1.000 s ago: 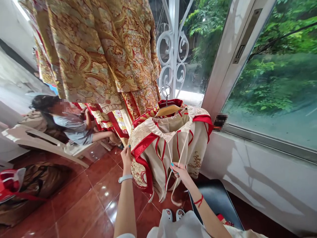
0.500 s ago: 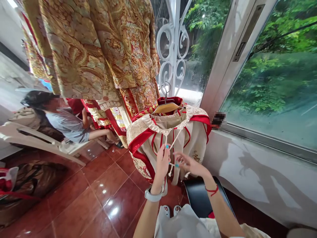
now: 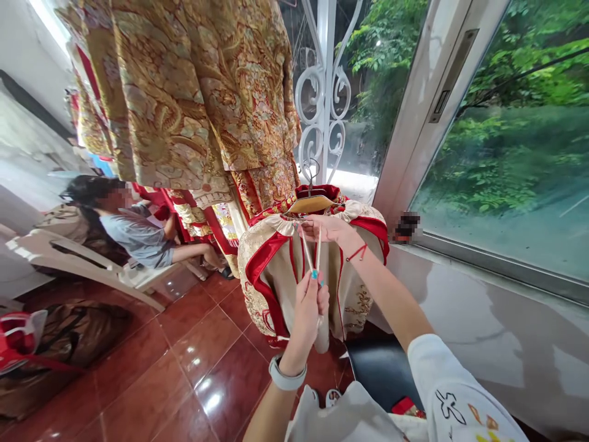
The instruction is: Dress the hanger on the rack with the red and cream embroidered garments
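A cream skirt (image 3: pixel 285 276) with red trim and gold embroidery hangs in front of me, its gathered drawstring waistband (image 3: pixel 286 226) at the top. Two pale drawstring cords (image 3: pixel 319 253) run down from the waistband into my left hand (image 3: pixel 311 299), which is closed around them. My right hand (image 3: pixel 324 229) is up at the front of the waistband, its fingers curled over the gathered edge where the cords come out. Its fingertips are partly hidden. Just behind the waistband is a wooden hanger (image 3: pixel 311 203) with a metal hook, inside a red collar.
Gold-embroidered garments (image 3: pixel 197 98) hang at upper left. A person (image 3: pixel 138 236) sits on a white chair (image 3: pixel 92 261) at left. A brown bag (image 3: pixel 69 334) lies on the red tiled floor (image 3: pixel 221 368). A black seat (image 3: pixel 386 368) is below, right of the skirt, beside the window wall.
My right hand has moved up from beside my left hand to the waistband. My left hand still grips the cords, which are now pulled straighter. The view has shifted slightly left.
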A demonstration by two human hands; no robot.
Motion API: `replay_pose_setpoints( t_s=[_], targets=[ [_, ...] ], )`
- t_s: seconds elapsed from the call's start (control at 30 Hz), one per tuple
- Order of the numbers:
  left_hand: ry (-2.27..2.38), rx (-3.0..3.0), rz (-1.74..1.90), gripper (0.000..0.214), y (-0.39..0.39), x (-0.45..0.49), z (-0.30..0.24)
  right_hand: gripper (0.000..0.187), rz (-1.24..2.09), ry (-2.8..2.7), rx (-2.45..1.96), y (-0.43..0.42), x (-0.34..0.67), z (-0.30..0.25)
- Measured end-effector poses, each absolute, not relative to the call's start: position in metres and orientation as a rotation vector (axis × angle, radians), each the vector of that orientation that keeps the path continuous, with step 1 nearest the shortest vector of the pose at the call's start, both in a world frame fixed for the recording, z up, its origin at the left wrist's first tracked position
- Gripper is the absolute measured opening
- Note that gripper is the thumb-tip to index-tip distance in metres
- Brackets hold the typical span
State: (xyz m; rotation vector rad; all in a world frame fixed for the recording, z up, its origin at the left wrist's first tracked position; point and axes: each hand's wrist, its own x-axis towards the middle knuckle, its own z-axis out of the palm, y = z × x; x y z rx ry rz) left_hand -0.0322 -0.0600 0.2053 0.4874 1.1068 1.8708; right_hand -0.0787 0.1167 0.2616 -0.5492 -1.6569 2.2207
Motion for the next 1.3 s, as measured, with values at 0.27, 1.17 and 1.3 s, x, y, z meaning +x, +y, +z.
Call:
replay_pose_setpoints(
  t_s=[0.27,1.17,1.3],
  targets=[
    [1.396,0.725,1.616,0.052,-0.080,-0.070,0.188,0.048,1.562,-2.084,-0.684,0.105,0.007,0.226],
    [2.044,2.082,1.151,0.042,-0.051,-0.132,0.233,0.035,-0.271,-2.856,0.063,0.118,0.009,0.219],
    [1.850,2.058,0.883,0.037,-0.008,-0.143,0.239,0.035,-0.253,-3.013,0.130,0.109,0.012,0.245]
  ],
)
